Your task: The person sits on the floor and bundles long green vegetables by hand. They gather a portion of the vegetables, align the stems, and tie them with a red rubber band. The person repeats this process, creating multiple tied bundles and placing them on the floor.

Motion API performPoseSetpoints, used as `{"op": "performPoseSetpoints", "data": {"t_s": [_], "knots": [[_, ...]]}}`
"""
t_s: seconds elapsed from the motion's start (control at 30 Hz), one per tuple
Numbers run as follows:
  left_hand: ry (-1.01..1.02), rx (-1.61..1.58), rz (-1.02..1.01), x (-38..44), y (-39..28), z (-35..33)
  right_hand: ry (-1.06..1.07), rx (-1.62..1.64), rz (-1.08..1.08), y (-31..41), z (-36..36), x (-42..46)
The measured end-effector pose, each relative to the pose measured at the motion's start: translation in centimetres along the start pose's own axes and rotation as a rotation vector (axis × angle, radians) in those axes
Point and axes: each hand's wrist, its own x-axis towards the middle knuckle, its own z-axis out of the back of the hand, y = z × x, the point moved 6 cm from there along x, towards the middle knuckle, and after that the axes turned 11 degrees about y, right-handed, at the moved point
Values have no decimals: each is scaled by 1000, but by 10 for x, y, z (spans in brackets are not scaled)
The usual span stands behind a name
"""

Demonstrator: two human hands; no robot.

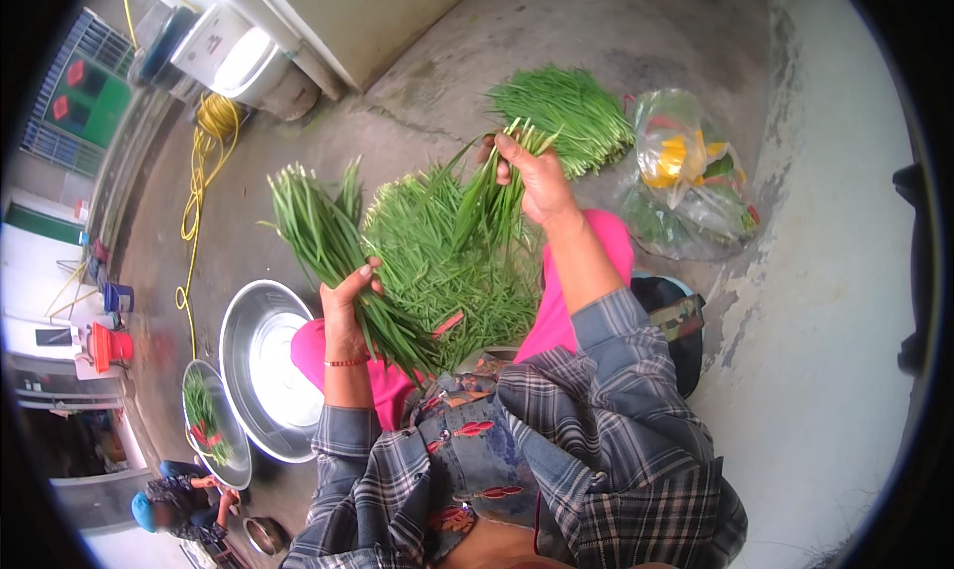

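My left hand (350, 301) is closed around a thick bunch of green garlic chives (313, 226), whose pale cut ends point away from me. With my right hand (533, 174) I grip a smaller bunch of chives (484, 204), pale ends up and leaves hanging down. Between and below both hands lies a broad pile of loose chives (425, 263) on the floor, a small red strip (448, 324) on it near my lap. Beyond my right hand rests another heap of chives (563, 114), laid fairly even.
Plastic bags of greens (686, 181) lie at the right by the wall (827, 271). A large metal basin (238, 360) stands at my left, beside a smaller one (242, 450) holding greens. Farther left are a yellow hose (195, 204), buckets (110, 345) and a seated person (182, 506).
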Motion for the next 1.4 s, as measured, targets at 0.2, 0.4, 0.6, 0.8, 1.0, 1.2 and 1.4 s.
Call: {"op": "performPoseSetpoints", "data": {"t_s": [0.2,0.4,0.6,0.8,1.0,1.2,1.4], "knots": [[121,-53,-58,10,-9,-57,168,-78,-147,-26,-21,-3],[174,-67,35,13,3,-66,336,-308,-269,-54,-35,-8],[237,-111,25,8,-3,-40,396,-975,-1,-42,-40,-11],[245,-34,-66,-1,-9,-34,68,-664,130,-33,-17,6],[434,-323,130,-1,23,-29,30,41,-417,-73,-28,-6],[559,-582,194,-6,28,-35,35,-9,-321,-67,-36,-1],[630,-838,102,-6,24,-37,-322,41,-162,-69,-6,0]]}}
